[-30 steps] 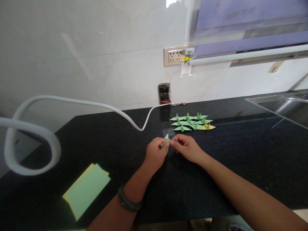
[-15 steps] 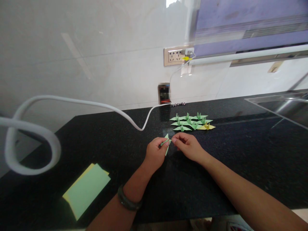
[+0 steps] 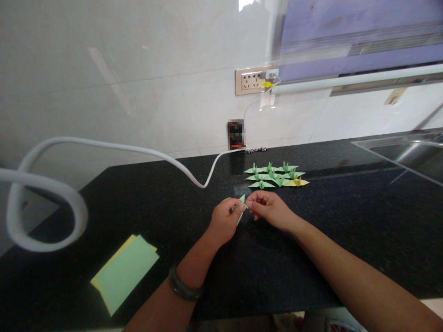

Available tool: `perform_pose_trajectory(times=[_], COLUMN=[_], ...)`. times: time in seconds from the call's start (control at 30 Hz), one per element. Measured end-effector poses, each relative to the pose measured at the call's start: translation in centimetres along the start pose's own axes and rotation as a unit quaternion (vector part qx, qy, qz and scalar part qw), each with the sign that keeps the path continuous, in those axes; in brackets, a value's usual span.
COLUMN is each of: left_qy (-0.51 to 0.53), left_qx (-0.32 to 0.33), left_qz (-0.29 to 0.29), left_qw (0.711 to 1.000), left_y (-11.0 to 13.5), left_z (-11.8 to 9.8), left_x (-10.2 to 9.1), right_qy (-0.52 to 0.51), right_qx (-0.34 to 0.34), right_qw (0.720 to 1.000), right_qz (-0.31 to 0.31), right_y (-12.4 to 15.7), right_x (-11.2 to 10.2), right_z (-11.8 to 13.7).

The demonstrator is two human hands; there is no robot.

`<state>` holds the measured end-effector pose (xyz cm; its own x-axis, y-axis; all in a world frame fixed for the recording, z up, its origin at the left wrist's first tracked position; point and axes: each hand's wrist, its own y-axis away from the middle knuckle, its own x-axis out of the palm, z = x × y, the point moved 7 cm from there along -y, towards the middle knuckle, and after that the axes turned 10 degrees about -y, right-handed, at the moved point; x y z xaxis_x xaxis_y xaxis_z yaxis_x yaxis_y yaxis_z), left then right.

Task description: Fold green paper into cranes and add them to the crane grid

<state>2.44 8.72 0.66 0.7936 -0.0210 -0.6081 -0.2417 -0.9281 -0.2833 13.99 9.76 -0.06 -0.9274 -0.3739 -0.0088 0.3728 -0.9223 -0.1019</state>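
Observation:
A light green paper crane (image 3: 242,199) is pinched in my left hand (image 3: 226,220), thumb on top, with its pointed ends sticking out above and below the fingers. My right hand (image 3: 268,208) closes thumb and forefinger on a small tip at the crane's right side; the fingers cover most of that tip. Just beyond my hands, several green paper cranes (image 3: 272,176) stand in rows with one yellow paper crane (image 3: 297,181) at the right front. To the left lies a stack of green and yellow paper sheets (image 3: 126,274).
The black countertop (image 3: 155,207) runs along a tiled wall. A phone-like device (image 3: 236,134), blurred out, leans on the wall. A thick white cable (image 3: 166,159) loops across the left side. A metal sink (image 3: 415,154) is at the right, a wall socket (image 3: 252,80) behind.
The crane in my hands has turned slightly, its upper point shifting right. My right hand has moved a little and its fingertips now cover more of the small tip.

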Motion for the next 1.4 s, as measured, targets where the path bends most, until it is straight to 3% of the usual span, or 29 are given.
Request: perform_pose_trajectory(times=[0.33, 0.7, 1.03, 1.23, 1.4], left_qy=[0.053, -0.009, 0.003, 0.105, 0.265], left_qx=[-0.043, -0.014, -0.045, -0.079, -0.104], left_qz=[0.017, -0.023, -0.033, -0.026, 0.001], left_qw=[0.998, 1.000, 0.998, 0.991, 0.959], left_y=[0.2, 0.2, 0.2, 0.2, 0.0], left_z=[0.8, -0.1, 1.2, 1.2, 1.0], left_x=[0.6, -0.2, 0.3, 0.6, 1.2], right_qy=[-0.008, 0.016, 0.025, 0.019, 0.002], right_qx=[-0.002, 0.007, 0.009, -0.015, -0.048], right_qw=[1.000, 1.000, 0.999, 0.999, 0.997], right_qz=[-0.012, -0.026, -0.029, -0.033, -0.059], right_y=[-0.1, 0.1, 0.1, 0.1, 0.3], right_x=[0.0, 0.1, 0.0, -0.1, -0.4], right_z=[-0.4, -0.3, -0.4, -0.3, 0.5])
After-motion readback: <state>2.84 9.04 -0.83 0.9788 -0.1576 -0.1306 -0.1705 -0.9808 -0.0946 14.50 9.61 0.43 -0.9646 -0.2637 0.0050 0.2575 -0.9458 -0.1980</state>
